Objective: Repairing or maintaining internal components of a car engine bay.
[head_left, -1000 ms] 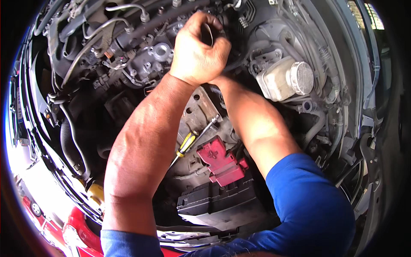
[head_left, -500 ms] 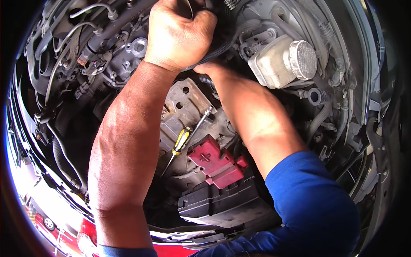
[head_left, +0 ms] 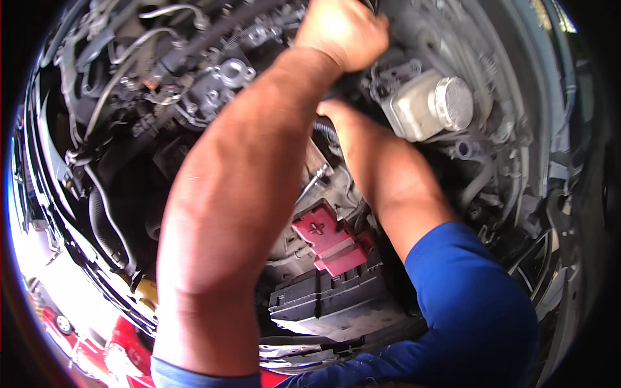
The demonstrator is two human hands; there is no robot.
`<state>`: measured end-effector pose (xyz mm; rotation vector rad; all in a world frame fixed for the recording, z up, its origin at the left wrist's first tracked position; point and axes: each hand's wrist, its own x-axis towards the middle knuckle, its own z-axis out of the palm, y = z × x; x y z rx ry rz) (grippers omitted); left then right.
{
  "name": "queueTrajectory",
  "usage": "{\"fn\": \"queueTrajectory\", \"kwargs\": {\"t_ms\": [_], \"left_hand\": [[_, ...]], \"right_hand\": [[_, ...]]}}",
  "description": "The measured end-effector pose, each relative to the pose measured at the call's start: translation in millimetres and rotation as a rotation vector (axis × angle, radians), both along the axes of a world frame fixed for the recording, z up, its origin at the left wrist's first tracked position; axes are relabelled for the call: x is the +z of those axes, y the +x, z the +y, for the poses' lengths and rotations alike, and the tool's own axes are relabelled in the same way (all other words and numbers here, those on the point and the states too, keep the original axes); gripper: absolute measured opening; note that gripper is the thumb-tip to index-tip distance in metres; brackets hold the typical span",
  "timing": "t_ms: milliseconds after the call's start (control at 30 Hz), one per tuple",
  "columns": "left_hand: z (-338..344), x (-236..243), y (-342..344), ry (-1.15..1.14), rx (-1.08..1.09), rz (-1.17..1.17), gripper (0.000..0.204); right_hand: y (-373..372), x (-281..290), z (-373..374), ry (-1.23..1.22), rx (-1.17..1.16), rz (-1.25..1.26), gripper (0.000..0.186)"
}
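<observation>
My left hand (head_left: 343, 32), blurred, is curled closed high in the engine bay around something dark I cannot make out. My right hand (head_left: 328, 111) reaches down beside a corrugated hose (head_left: 323, 129), beyond my left wrist, with its fingers hidden. Between my forearms a metal shaft with a shiny tip (head_left: 314, 181) lies on a metal bracket, partly behind my left arm. A red plastic terminal cover (head_left: 330, 239) sits over a black box (head_left: 330, 310) below it.
A translucent reservoir (head_left: 417, 107) with a white cap stands right of my right wrist. Pipes, wiring and metal engine parts (head_left: 229, 74) fill the upper left. The bay's curved edge (head_left: 550, 168) runs down the right. A red car (head_left: 84, 349) is outside at lower left.
Over the last half second my left hand has moved up and right, its forearm now covering the yellow-handled screwdriver's grip. My right arm stays in about the same place.
</observation>
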<state>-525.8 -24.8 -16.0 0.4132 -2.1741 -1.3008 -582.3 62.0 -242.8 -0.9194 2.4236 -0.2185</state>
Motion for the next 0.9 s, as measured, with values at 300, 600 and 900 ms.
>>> {"fn": "queueTrajectory", "kwargs": {"t_ms": [300, 600, 900], "left_hand": [[-3.6, -27.1, 154.6, -0.161, 0.201, -0.073, 0.032], [2.1, -53.4, 200.1, -0.032, 0.34, 0.019, 0.029], [-9.4, -36.9, 82.5, 0.311, 0.032, 0.322, 0.026]], "right_hand": [[23.1, 27.8, -13.7, 0.044, 0.024, 0.016, 0.043], [31.3, 44.1, -15.7, 0.24, 0.09, 0.117, 0.035], [22.4, 7.2, -6.8, 0.057, 0.015, 0.018, 0.037]]}}
